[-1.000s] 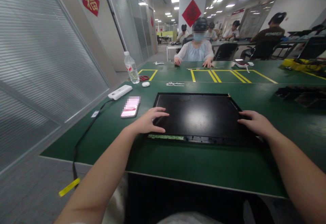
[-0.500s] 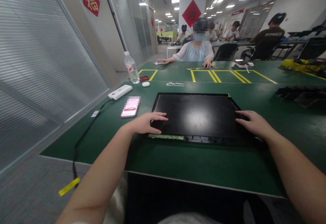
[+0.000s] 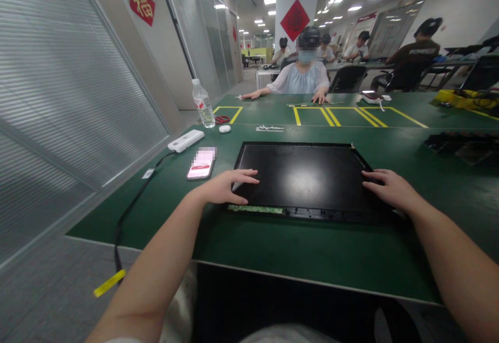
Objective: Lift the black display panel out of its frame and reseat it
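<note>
A black display panel [image 3: 307, 174] lies flat before me on the green table, with a light glare on its dark face. A green circuit board strip [image 3: 255, 209] runs along the left part of its near edge. My left hand [image 3: 230, 186] rests over the panel's left side, fingers stretched onto the face and thumb spread apart near the circuit board strip. At the opposite side, my right hand [image 3: 388, 187] lies over the right edge with its fingers extended. Neither hand is wrapped round anything; the undersides of both are hidden.
Left of the panel are a phone [image 3: 201, 163], a white power bank [image 3: 186, 141], a white earphone case [image 3: 225, 129], red-handled scissors [image 3: 222, 119] and a water bottle [image 3: 203, 104]. Small white strips [image 3: 270, 129] lie beyond it. A person [image 3: 302, 75] sits opposite. Dark parts [image 3: 462, 145] lie right.
My hands and the panel keep their places; the view shifts slightly. Across the table, the person's hand at the left has flattened and moved slightly off the small white piece.
</note>
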`<state>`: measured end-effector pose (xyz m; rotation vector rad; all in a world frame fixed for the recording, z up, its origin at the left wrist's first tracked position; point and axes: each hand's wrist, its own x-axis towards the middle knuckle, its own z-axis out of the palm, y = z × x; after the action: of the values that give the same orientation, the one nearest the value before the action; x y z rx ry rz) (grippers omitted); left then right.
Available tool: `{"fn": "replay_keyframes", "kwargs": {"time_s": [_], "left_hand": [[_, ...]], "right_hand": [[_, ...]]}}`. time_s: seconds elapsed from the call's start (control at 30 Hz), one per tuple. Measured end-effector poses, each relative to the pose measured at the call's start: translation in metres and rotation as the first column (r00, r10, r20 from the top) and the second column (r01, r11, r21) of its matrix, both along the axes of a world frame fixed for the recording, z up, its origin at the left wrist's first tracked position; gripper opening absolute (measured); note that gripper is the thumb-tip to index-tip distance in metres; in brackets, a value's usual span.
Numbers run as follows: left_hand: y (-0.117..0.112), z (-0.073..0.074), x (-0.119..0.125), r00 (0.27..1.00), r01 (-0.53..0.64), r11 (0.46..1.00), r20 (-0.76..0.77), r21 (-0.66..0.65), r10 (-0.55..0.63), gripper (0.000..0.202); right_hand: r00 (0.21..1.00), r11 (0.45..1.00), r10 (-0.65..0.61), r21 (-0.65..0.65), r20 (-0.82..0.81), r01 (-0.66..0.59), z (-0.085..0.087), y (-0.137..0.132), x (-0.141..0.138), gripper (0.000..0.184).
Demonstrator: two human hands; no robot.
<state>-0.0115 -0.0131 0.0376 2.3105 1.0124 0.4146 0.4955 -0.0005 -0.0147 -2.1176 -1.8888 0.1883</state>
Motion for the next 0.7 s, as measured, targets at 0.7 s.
{"fn": "replay_keyframes", "kwargs": {"time_s": [0.7], "left_hand": [[-0.0010, 0.0011, 0.0041, 0.999, 0.002, 1.000, 0.034, 0.031, -0.003, 0.058]], "right_hand": [[1.000, 0.999, -0.004, -0.040, 0.001, 0.004, 0.0071, -0.0027, -0.0050, 0.049]]}}
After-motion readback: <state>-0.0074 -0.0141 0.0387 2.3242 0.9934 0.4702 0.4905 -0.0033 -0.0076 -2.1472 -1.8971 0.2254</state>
